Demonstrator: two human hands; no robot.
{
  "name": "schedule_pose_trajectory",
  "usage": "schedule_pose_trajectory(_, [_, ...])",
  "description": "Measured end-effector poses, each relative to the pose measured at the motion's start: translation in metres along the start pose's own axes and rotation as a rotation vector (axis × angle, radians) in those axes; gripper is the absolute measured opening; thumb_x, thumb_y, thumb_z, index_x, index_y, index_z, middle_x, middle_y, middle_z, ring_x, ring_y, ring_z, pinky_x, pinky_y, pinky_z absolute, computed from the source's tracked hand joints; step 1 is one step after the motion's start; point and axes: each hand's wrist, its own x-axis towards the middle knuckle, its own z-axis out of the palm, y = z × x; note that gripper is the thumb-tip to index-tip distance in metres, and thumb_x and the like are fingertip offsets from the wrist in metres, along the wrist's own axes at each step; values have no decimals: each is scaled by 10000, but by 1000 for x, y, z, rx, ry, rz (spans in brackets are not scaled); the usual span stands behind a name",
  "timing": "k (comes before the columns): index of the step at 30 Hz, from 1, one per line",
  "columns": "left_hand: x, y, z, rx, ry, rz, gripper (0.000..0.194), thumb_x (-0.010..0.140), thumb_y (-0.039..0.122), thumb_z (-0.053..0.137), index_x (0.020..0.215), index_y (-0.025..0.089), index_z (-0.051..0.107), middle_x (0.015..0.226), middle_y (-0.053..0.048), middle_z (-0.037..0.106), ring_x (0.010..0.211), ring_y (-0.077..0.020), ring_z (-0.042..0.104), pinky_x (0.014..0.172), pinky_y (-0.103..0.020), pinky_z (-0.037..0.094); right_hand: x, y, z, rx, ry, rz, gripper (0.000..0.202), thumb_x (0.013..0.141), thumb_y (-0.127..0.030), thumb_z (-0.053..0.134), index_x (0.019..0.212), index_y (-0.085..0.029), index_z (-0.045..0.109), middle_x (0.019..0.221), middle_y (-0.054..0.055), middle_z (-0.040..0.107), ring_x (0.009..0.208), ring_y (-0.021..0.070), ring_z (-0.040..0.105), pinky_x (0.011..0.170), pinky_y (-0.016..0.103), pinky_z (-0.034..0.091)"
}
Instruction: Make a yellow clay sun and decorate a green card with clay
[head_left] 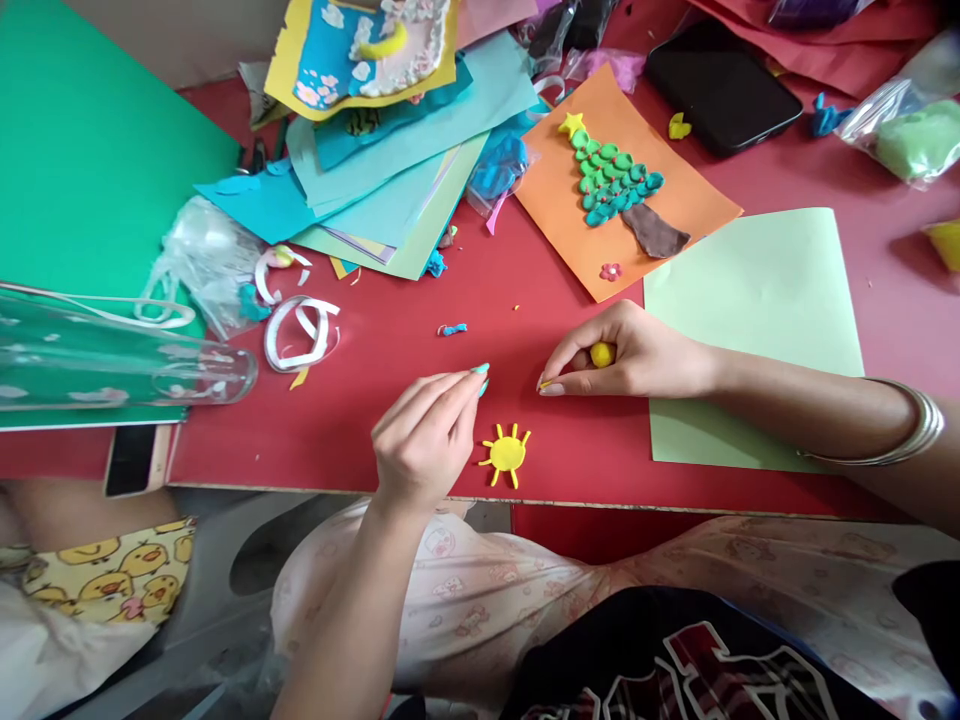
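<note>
A yellow sun (508, 454) lies near the front edge of the table (585, 465). Beside it, your left hand (420, 430) has its fingertips drawn together; whether they hold anything, I cannot tell. Your right hand (637, 355) curls around a yellow ball (602, 354), thumb and finger pinching a yellow bit (547, 384). Beyond lies an orange card (559, 210).

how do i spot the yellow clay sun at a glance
On the red tabletop, check the near edge between the left hand and the pale green paper sheet. The yellow clay sun is a flat disc there; short rays set it apart from the round yellow clay ball in the right hand.
</note>
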Motion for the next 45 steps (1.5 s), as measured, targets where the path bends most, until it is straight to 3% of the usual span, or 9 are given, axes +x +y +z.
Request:
schedule_pose_trajectory(6, [2,1,1,10,-19,10,158,733,22,644,857,118,666,720,-67,698,641,-148,639,624,-262,537,-1,3,2,-119,12,-107,229,776,-328,616,828,-125,709,726,39,691,588,102,563,529,232,413])
schedule_pose_trajectory(10, [4,0,4,27,9,21,198,733,-2,629,894,107,666,736,-77,704,647,-150,642,624,-268,542,-9,5,15,-465,49,-367,197,846,-267,549,778,-150,692,699,31,681,581,98,566,508,234,361])
schedule_pose_trajectory(14, [5,0,2,4,37,15,155,723,15,651,824,131,667,745,-62,711,660,-144,650,633,-259,549,-22,5,32,-832,-18,-665,283,914,-192,424,752,-160,654,561,0,579,495,93,492,456,259,274])
schedule_pose_trajectory(17, [5,0,-1,-7,40,16,128,721,49,674,810,141,669,722,-49,709,641,-140,647,621,-256,548,-27,3,38,-954,-27,-773,296,914,-109,381,764,-150,633,545,-12,539,492,98,465,461,265,270])
schedule_pose_trajectory(25, [6,-1,-8,31,46,26,157,741,40,648,874,121,671,697,-52,698,611,-138,630,590,-255,529,-27,-1,41,-1093,48,-786,277,914,-143,438,680,-159,586,501,-40,480,456,90,400,461,266,249])
schedule_pose_trajectory(36, [9,0,-9,11,39,43,162,746,30,627,874,121,665,680,-43,686,607,-135,612,591,-264,526,-30,-4,45,-1090,129,-810,176,864,-192,516,710,-161,596,484,-51,473,435,82,382,421,265,235])
schedule_pose_trajectory(45, [9,-2,-15,32,22,38,180,731,32,640,878,131,671,678,-40,683,602,-136,611,592,-260,522,-34,-7,45,-1232,-22,-895,132,864,-156,525,924,-93,625,512,-44,488,454,87,406,429,266,272])
